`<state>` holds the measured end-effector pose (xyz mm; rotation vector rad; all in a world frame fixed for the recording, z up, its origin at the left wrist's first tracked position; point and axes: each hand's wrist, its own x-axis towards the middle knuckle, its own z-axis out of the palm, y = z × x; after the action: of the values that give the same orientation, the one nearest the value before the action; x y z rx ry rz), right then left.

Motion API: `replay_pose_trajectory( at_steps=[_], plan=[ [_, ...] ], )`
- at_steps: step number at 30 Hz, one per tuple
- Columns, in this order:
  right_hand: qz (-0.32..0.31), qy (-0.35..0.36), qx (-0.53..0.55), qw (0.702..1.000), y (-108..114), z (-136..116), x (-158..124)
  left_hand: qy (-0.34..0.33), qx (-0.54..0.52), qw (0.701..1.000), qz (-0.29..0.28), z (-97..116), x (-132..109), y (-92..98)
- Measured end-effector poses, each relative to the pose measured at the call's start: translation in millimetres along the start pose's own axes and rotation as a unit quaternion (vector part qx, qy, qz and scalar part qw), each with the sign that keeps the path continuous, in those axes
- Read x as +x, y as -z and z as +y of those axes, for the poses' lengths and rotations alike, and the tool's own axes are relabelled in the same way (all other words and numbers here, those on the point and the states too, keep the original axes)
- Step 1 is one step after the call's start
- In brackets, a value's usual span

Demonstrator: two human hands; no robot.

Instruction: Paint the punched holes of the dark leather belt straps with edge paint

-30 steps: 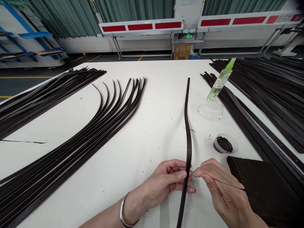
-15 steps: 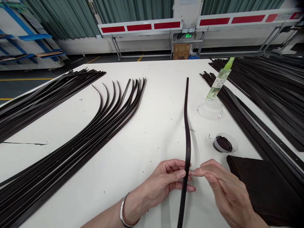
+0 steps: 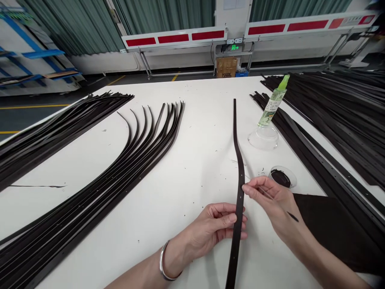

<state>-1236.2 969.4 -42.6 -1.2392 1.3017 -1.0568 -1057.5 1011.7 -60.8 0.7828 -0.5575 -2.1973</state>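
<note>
A narrow black strap (image 3: 236,132) with small holes runs away from me down the middle of the table. My left hand (image 3: 218,224), with a silver bangle at the wrist, pinches it between thumb and fingers from the left. Farther along the strap, my right hand (image 3: 270,200) has its thumb and forefinger together at the strap's right edge. A thin pale stick (image 3: 267,194) passes through the right hand, and a dark tip shows over the back of it. Just beyond that hand sits a small clear dish (image 3: 293,180) of dark liquid.
Many black straps (image 3: 120,168) fan out on the left, with another pile (image 3: 66,128) behind. More straps (image 3: 331,116) cover the right side. A green-topped bottle (image 3: 272,106) leans in a clear dome-shaped holder (image 3: 263,138). A folded black cloth (image 3: 319,224) lies near my right forearm.
My right hand has moved up along the strap, away from my left hand and closer to the dish. The left hand keeps its pinch. The view has shifted slightly.
</note>
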Motion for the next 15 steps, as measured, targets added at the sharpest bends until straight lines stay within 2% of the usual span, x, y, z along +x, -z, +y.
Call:
replay_pose_trajectory(
  at_steps=[4, 8, 11, 15],
  plan=[
    [0.003, 0.013, 0.002, 1.000, 6.8, -0.5, 12.1, 0.011, 0.000, 1.000, 0.000, -0.2, -2.2, -0.6],
    [-0.003, 0.029, -0.026, 0.999, 24.9, -5.1, 6.9, 0.003, -0.004, 1.000, 0.021, -0.6, -1.8, 0.8],
    [0.046, 0.050, -0.051, 0.996, 52.2, -8.9, 3.4, 0.002, -0.006, 0.999, 0.051, -0.7, -0.5, 1.4],
    [0.122, 0.075, -0.209, 0.967, 89.3, -6.3, 12.2, 0.001, -0.003, 0.998, 0.067, 0.7, -0.4, -1.5]
  ],
)
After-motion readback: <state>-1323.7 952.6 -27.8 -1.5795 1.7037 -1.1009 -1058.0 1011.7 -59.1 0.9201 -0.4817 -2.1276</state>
